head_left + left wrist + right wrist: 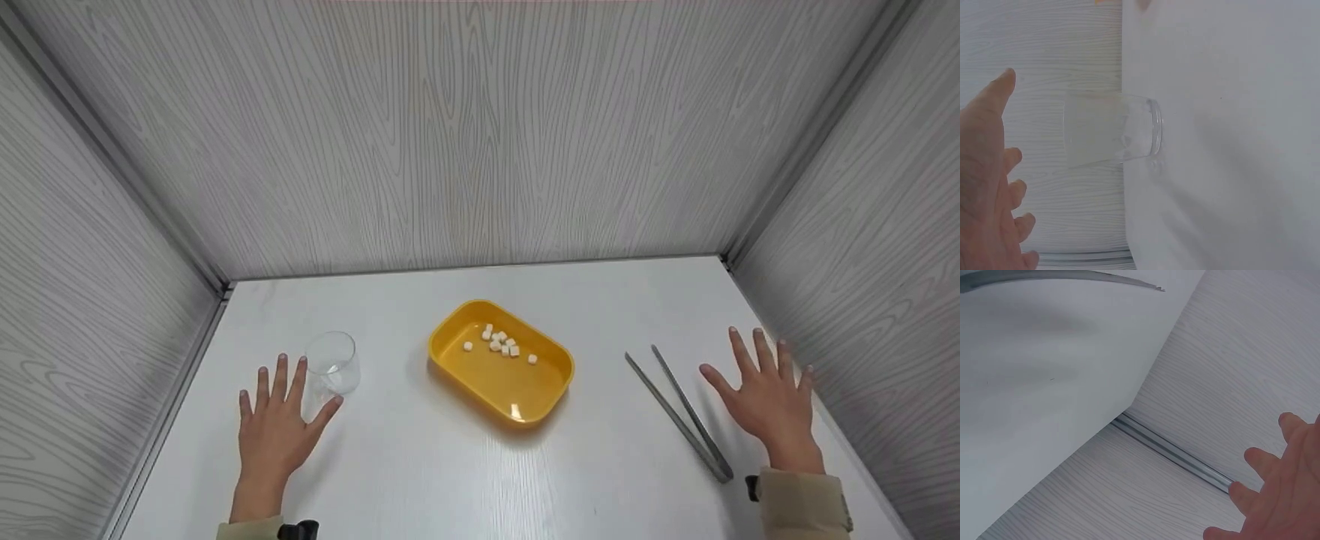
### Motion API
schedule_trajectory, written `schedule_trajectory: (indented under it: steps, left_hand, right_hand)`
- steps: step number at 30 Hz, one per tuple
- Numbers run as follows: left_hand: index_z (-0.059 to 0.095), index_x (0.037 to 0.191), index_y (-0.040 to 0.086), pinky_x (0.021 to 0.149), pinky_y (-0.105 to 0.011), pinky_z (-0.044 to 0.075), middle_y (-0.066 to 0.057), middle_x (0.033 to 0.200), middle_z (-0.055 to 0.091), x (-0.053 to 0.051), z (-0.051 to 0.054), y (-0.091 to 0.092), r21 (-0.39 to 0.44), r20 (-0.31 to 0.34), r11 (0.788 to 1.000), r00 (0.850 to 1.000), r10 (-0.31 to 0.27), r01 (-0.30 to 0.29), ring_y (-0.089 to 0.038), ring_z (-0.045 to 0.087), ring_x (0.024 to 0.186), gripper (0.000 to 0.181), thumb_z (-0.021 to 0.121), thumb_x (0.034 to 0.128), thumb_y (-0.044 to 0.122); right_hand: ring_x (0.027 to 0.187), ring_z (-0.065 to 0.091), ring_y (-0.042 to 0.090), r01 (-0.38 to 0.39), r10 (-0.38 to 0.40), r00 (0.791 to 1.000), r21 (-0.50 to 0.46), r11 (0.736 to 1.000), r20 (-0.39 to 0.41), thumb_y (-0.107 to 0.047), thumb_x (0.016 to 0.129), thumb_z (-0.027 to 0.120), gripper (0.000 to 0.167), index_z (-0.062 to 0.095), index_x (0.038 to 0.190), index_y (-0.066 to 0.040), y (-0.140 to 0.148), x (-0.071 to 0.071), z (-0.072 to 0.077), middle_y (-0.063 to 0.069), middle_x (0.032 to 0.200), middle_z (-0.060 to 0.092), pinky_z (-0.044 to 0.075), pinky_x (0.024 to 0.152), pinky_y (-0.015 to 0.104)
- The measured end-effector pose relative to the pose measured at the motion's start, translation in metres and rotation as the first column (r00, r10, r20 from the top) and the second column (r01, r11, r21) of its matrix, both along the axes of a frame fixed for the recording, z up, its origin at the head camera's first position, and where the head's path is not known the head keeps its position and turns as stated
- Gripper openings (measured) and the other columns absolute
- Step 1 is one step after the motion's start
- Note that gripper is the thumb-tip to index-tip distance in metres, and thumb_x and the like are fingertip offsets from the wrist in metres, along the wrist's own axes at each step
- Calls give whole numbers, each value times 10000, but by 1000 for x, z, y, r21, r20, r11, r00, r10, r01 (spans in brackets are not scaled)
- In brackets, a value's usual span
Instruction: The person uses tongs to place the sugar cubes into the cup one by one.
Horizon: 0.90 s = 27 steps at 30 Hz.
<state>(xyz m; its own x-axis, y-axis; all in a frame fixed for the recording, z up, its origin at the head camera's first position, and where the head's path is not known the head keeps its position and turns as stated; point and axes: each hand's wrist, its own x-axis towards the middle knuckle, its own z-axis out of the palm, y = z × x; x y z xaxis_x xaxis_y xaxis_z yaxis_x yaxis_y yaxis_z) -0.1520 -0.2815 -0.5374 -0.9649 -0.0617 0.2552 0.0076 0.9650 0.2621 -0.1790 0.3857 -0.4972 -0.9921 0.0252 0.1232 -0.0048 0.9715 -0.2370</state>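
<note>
My left hand (276, 435) is spread above the table at the left, palm down, holding nothing. Just beyond its fingers stands a clear drinking glass (334, 364), upright; the left wrist view shows the same glass (1109, 129) apart from the hand. My right hand (774, 401), also spread and holding nothing, hovers at the right edge of the table. Left of it lie metal tongs (679, 416), their arms parted toward the back. Between the hands sits a yellow tray (480, 382) with several small white cubes (504, 346) in its far half.
A white table (450, 480) carries everything. Grey wood-grain panels rise at the back (480, 135), the left (90, 300) and the right (870, 262), close to the table's edges.
</note>
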Motion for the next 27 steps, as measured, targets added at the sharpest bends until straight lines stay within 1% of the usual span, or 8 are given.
schedule_trajectory:
  steps: [6, 11, 14, 18, 22, 24, 27]
  left_hand:
    - [285, 1543, 78, 1123, -697, 101, -225, 1587, 197, 3, -2, 5, 37, -15, 999, 1000, 4, -4, -481, 175, 1426, 943, 549, 870, 684]
    - [265, 1543, 53, 1116, -696, 139, -250, 1578, 202, 5, -4, 9, 113, -7, 994, 1000, 12, -11, -481, 189, 1422, 942, 568, 882, 651]
    - [251, 1545, 43, 1110, -697, 166, -254, 1575, 206, 7, -7, 10, 182, -11, 983, 1000, 22, -19, -479, 205, 1418, 939, 602, 884, 611]
    - [227, 1548, 35, 1122, -662, 200, -260, 1571, 211, 7, -11, 12, 245, -14, 968, 999, 52, -47, -484, 240, 1403, 952, 632, 880, 579]
    - [208, 1552, 37, 1078, -662, 295, -267, 1569, 209, 5, -15, 13, 284, -6, 956, 997, 82, -77, -498, 291, 1372, 966, 640, 876, 575]
    - [198, 1554, 38, 1038, -678, 336, -264, 1572, 205, 4, -17, 13, 311, 3, 946, 996, 92, -88, -499, 302, 1364, 973, 644, 874, 573]
    - [164, 1562, 48, 1010, -686, 360, -259, 1577, 192, 2, -19, 14, 353, 26, 930, 994, 104, -106, -490, 293, 1374, 991, 656, 872, 562]
  right_hand:
    - [1433, -20, 512, -23, 23, 1000, -36, 999, 14, -634, 972, 398, 831, 60, 1590, -194, -8, 6, -3, 257, 1600, 62, -64, 1026, 795]
    - [1418, 35, 539, -34, 35, 999, -56, 998, 20, -625, 970, 420, 848, 56, 1589, -173, -15, 10, -4, 282, 1583, 106, -1, 1021, 806]
    - [1403, 73, 557, -35, 37, 999, -64, 997, 24, -623, 967, 431, 859, 52, 1588, -167, -18, 13, -5, 294, 1573, 129, 37, 1018, 808]
    - [1381, 116, 578, -35, 38, 998, -68, 997, 42, -629, 960, 443, 880, 56, 1587, -147, -20, 17, -7, 317, 1555, 157, 80, 1006, 813]
    - [1361, 149, 593, -34, 37, 997, -57, 998, 70, -641, 950, 452, 908, 74, 1581, -109, -20, 22, -14, 339, 1536, 178, 128, 996, 814]
    - [1353, 162, 598, -32, 37, 995, -53, 998, 89, -645, 946, 455, 919, 83, 1578, -90, -19, 24, -18, 345, 1530, 181, 152, 992, 812]
    - [1337, 188, 606, -35, 40, 993, -49, 998, 114, -641, 947, 458, 923, 104, 1570, -59, -18, 28, -23, 355, 1519, 191, 210, 984, 800]
